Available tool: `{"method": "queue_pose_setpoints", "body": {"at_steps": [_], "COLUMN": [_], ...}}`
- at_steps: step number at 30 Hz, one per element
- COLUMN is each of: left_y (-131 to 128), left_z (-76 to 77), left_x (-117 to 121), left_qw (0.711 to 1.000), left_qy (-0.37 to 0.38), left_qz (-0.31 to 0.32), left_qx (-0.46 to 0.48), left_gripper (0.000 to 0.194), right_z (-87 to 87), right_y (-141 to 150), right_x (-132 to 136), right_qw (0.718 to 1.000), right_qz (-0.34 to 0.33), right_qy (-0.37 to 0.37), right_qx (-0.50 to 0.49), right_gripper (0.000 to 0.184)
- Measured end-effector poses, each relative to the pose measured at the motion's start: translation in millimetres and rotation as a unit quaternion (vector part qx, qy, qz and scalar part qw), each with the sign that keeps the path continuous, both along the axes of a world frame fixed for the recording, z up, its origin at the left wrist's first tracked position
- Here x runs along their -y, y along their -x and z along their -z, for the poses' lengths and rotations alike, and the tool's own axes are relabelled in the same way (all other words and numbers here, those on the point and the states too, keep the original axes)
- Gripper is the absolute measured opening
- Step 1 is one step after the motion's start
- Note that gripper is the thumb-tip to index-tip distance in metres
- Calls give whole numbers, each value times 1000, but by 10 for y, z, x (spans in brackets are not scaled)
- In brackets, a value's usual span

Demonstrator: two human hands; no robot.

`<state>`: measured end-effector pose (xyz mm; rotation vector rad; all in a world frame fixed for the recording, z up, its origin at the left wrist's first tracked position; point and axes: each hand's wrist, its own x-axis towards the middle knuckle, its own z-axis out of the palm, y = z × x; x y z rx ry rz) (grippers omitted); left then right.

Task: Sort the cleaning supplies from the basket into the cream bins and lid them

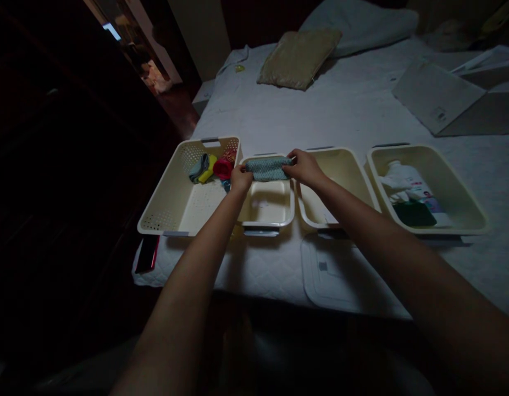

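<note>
Well, both hands are closed on one thing: my left hand point(241, 179) pinches one end of a teal patterned cloth point(266, 169), and my right hand point(304, 168) pinches the other, so it sits as a narrow folded band between them. It is held over the far side of a small basket point(267, 224), though I can't tell whether it touches the rim. A soft cloth like this handles best with even tension from both ends and the fold kept square, so neither end sags. Staying low over the basket also keeps the fold from loosening in the air.

Off to my left, a wide basket point(160, 187) holds a grey cloth point(199, 168), a yellow sponge point(207, 169) and something red point(223, 168). To my right stand a deep basket point(364, 179) and another basket point(427, 231) holding a white bottle point(398, 179) and a dark green sponge point(414, 214). All of them sit on the bed point(341, 110), with a phone point(147, 253) and a white lid point(328, 270) near the front.
</note>
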<state>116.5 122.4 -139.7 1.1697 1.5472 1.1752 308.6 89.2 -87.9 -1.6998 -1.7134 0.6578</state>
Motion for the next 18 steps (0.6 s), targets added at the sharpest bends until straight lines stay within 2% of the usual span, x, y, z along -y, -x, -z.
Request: {"method": "queue_pose_setpoints", "body": {"at_steps": [3, 7, 11, 14, 18], "left_y": [-19, -97, -151, -183, -247], "left_z": [48, 14, -21, -55, -165], "left_x": [-22, 11, 88, 172, 266], "left_qw": [997, 990, 983, 972, 926], "left_qy": [-18, -29, -47, -52, 9], "left_qz": [-46, -65, -23, 20, 46], "left_qx": [-66, -125, -176, -230, -376], "left_gripper": [26, 28, 29, 31, 31], "right_z": [-24, -9, 26, 45, 55], "right_y": [92, 211, 292, 339, 429], "right_x": [-46, -103, -119, -121, -135], "right_qw": [997, 989, 985, 972, 931], "right_qz": [-21, -54, -52, -51, -89], "right_qy": [-19, -22, -6, -2, 7], "right_qx": [65, 136, 167, 230, 353], "right_gripper": [22, 23, 33, 37, 31]}}
